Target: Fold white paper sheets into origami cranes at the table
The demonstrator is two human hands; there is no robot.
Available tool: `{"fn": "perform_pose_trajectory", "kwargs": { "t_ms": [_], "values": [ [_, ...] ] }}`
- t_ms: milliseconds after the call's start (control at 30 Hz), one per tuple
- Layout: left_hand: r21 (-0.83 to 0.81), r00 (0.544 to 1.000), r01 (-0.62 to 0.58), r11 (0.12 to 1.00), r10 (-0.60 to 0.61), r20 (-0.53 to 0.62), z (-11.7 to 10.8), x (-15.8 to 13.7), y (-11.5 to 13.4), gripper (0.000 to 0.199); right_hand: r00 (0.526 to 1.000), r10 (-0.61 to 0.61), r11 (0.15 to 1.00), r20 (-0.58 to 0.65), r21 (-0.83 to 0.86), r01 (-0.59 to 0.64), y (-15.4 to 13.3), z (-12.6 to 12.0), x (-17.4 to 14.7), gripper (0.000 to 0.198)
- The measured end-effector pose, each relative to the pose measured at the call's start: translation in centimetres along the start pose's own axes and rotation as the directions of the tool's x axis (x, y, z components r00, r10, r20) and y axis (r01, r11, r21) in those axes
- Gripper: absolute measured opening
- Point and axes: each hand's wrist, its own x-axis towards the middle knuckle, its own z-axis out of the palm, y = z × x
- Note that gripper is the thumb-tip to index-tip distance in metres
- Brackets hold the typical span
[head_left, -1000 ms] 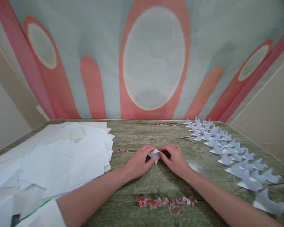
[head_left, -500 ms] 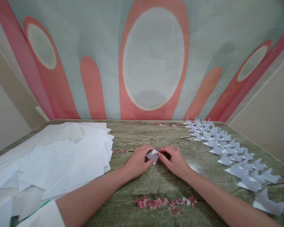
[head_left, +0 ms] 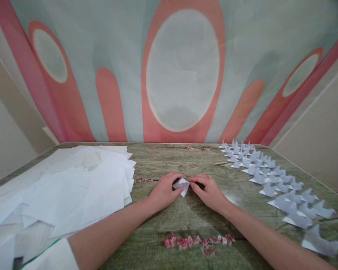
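Observation:
A small piece of folded white paper (head_left: 182,184) is held between my two hands over the middle of the table. My left hand (head_left: 166,189) grips its left side, thumb in front and fingers curled behind. My right hand (head_left: 206,188) pinches the paper's right corner between thumb and fingertips. One pointed flap of the paper hangs down toward me. The fingers partly cover its far edges.
Loose white sheets (head_left: 101,187) lie in a wide overlapping pile on the left. Rows of folded paper birds (head_left: 281,187) stand along the right side. The wood-patterned table (head_left: 146,232) has printed pink flowers and meets a painted backdrop (head_left: 129,45).
The right thumb has drawn back slightly from the front of the folded paper, leaving more of it showing. The paper has turned a little; the left hand stays almost in place.

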Motion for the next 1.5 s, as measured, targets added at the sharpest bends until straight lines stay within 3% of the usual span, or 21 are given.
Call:
{"fn": "perform_pose_trajectory", "kwargs": {
  "t_ms": [567,1500],
  "values": [
    [0.026,1.0,0.027,0.999,-0.027,-0.006,0.1,0.0,-0.1,0.036,0.998,0.063,0.976,0.029,0.209,-0.068,0.4,0.5,0.5,0.017],
    [0.032,0.999,0.046,0.998,-0.046,-0.008,-0.1,-0.1,0.5,0.043,0.998,0.063,0.996,-0.01,0.071,-0.062,0.5,1.3,0.7,0.013]
  ]
}}
